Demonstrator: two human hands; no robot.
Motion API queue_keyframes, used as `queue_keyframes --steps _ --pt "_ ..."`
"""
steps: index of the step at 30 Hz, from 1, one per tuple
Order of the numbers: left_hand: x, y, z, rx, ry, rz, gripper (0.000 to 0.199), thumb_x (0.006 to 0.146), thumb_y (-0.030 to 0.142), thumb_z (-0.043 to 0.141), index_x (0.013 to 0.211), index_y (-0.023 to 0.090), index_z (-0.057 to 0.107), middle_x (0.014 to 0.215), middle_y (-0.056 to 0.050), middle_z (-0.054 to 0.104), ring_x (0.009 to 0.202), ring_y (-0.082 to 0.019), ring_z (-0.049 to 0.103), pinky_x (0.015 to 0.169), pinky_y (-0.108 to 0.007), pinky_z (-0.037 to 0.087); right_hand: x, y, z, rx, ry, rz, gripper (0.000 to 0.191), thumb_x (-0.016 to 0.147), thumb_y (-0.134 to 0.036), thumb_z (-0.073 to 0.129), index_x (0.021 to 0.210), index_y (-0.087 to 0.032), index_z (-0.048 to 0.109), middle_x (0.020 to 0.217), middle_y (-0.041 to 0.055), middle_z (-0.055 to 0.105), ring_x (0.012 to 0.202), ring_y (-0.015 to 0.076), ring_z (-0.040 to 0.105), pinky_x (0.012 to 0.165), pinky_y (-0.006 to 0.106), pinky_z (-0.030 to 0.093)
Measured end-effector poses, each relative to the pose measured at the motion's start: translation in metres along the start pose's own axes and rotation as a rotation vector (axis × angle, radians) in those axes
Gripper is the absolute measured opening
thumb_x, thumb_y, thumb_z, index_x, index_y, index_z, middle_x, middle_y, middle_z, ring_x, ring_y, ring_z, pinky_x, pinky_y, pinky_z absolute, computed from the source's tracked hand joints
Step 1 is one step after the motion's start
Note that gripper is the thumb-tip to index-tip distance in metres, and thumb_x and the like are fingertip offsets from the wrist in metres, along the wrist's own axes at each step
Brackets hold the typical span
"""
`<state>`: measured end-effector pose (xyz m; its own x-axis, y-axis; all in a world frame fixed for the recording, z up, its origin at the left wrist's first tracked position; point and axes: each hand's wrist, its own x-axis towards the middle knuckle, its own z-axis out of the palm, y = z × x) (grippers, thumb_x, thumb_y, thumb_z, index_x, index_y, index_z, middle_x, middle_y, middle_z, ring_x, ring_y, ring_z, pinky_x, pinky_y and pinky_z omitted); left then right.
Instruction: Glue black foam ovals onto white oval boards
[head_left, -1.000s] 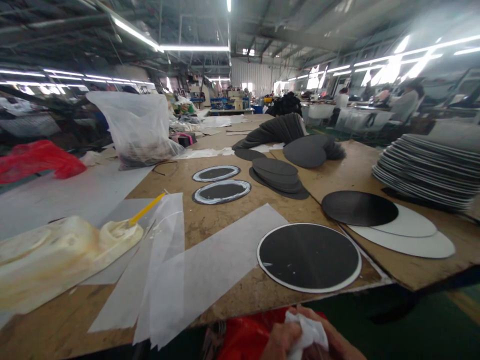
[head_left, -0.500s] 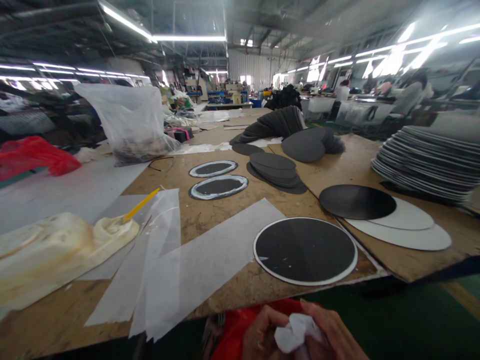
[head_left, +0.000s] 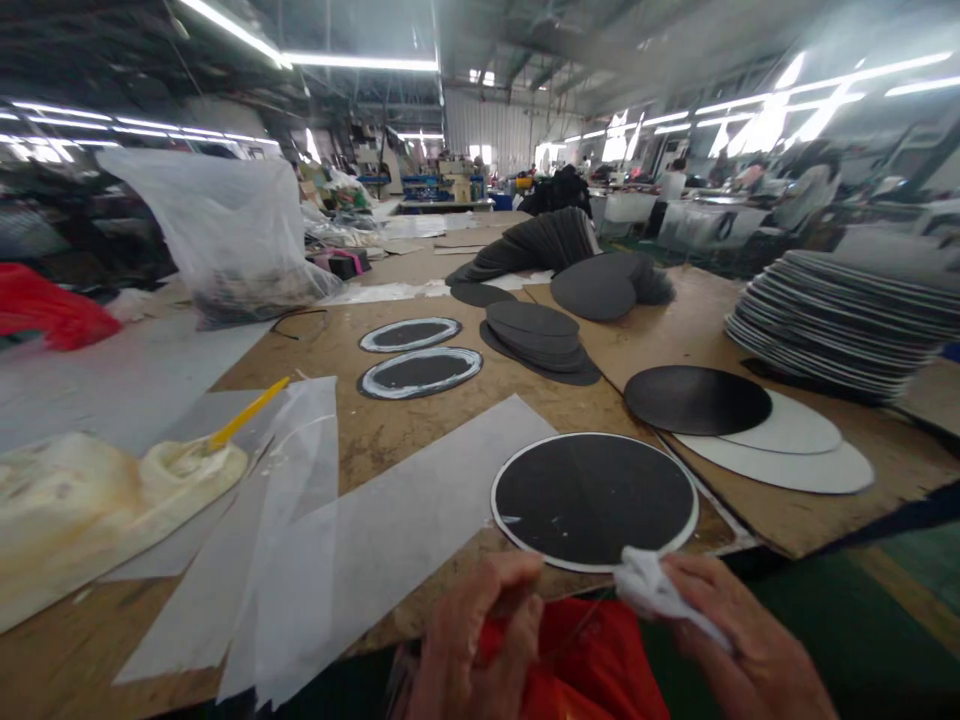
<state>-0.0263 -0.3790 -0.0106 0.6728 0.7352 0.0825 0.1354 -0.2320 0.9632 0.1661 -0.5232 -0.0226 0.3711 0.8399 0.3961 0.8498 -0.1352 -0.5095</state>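
Bunched in my right hand [head_left: 739,635] is a white cloth [head_left: 660,590], its tip at the near rim of a black oval disc with a white edge [head_left: 596,500]. My left hand [head_left: 480,635] is raised at the table's front edge, fingers curved and apart, with nothing seen between them. Red fabric [head_left: 592,665] lies below and between both hands. Beyond the disc are two dark ovals with white smeared rims [head_left: 420,372] and a small fanned pile of dark ovals [head_left: 536,335].
White paper strips [head_left: 405,520] and a cream container [head_left: 75,510] with a yellow stick [head_left: 251,410] lie left. A tall disc stack [head_left: 840,320] stands right, near black and white ovals [head_left: 697,400]. A plastic bag [head_left: 225,230] stands farther back.
My hands have moved apart and up towards the table edge. The cloth has gone with my right hand, and my left hand has come off it. The view has shifted slightly.
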Motion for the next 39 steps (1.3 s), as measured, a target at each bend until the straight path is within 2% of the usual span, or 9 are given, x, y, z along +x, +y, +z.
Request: queue_keyframes --steps 4,8,11,17,24,28,32,36,39 --pt "0.061 0.009 -0.027 0.296 -0.016 0.184 0.024 0.087 0.021 0.042 0.099 0.023 0.062 0.108 -0.004 0.064 0.102 -0.017 0.057 0.092 -0.032 0.044 0.035 0.004 -0.005 -0.091 0.080 0.098 0.031 0.086 -0.038 0.048 0.110 -0.023 0.062 0.105 0.0054 0.067 0.097 0.0209 0.063 0.078 0.028 0.054" --pt "0.113 -0.003 -0.023 0.432 -0.205 0.301 0.023 0.083 0.012 0.047 0.097 0.020 0.063 0.103 -0.002 0.065 0.100 -0.016 0.055 0.094 -0.032 0.040 0.068 -0.001 0.010 -0.040 -0.056 0.026 0.032 0.089 -0.034 0.043 0.115 -0.021 0.057 0.100 0.0071 0.066 0.093 0.0202 0.062 0.076 0.031 0.052" --pt "0.132 -0.011 -0.018 0.530 -0.360 0.387 0.021 0.083 0.013 0.052 0.098 0.021 0.064 0.101 -0.002 0.065 0.097 -0.017 0.054 0.091 -0.032 0.040 0.081 -0.008 0.024 -0.053 -0.178 -0.037 0.028 0.090 -0.027 0.040 0.110 -0.020 0.058 0.093 0.0070 0.064 0.086 0.0184 0.062 0.073 0.030 0.051" --pt "0.132 -0.012 -0.016 0.748 -0.426 0.400 0.023 0.085 0.020 0.052 0.101 0.029 0.066 0.107 -0.002 0.058 0.099 -0.020 0.048 0.085 -0.036 0.038 0.086 -0.023 0.035 -0.322 -0.443 -0.027 0.027 0.086 -0.016 0.043 0.107 -0.025 0.057 0.087 0.0031 0.053 0.064 0.0139 0.058 0.053 0.024 0.044" --pt "0.134 -0.009 -0.016 0.805 -0.418 0.375 0.019 0.085 0.028 0.053 0.098 0.034 0.066 0.109 0.003 0.059 0.102 -0.022 0.043 0.085 -0.040 0.032 0.092 -0.032 0.027 -0.361 -0.611 -0.062 0.027 0.085 -0.007 0.038 0.094 -0.023 0.058 0.083 0.0014 0.047 0.062 0.0131 0.054 0.054 0.024 0.038" --pt "0.134 -0.009 -0.016 0.829 -0.423 0.370 0.020 0.085 0.026 0.053 0.098 0.034 0.066 0.110 0.003 0.060 0.102 -0.022 0.043 0.085 -0.041 0.031 0.093 -0.034 0.027 -0.350 -0.691 -0.046 0.031 0.084 -0.006 0.035 0.097 -0.022 0.058 0.085 0.0030 0.049 0.065 0.0144 0.055 0.057 0.026 0.040" --pt "0.133 -0.009 -0.016 0.841 -0.415 0.380 0.020 0.084 0.027 0.054 0.098 0.035 0.066 0.110 0.004 0.059 0.103 -0.022 0.042 0.086 -0.042 0.030 0.096 -0.032 0.019 -0.262 -0.747 -0.045 0.034 0.083 -0.006 0.034 0.097 -0.020 0.061 0.087 0.0054 0.051 0.072 0.0172 0.057 0.064 0.030 0.043" --pt "0.131 -0.011 -0.016 0.835 -0.399 0.387 0.019 0.084 0.027 0.054 0.097 0.035 0.066 0.109 0.004 0.060 0.102 -0.022 0.043 0.085 -0.041 0.031 0.102 -0.021 0.001 0.066 -0.828 -0.071 0.026 0.088 -0.018 0.039 0.088 -0.023 0.065 0.085 0.0029 0.057 0.077 0.0159 0.057 0.071 0.028 0.043" --pt "0.132 -0.012 -0.015 0.830 -0.398 0.394 0.019 0.084 0.026 0.054 0.096 0.035 0.066 0.109 0.004 0.060 0.102 -0.022 0.043 0.084 -0.041 0.031 0.104 -0.013 -0.002 0.166 -0.674 0.035 0.026 0.090 -0.031 0.041 0.093 -0.023 0.065 0.082 0.0022 0.057 0.073 0.0151 0.056 0.065 0.026 0.044"
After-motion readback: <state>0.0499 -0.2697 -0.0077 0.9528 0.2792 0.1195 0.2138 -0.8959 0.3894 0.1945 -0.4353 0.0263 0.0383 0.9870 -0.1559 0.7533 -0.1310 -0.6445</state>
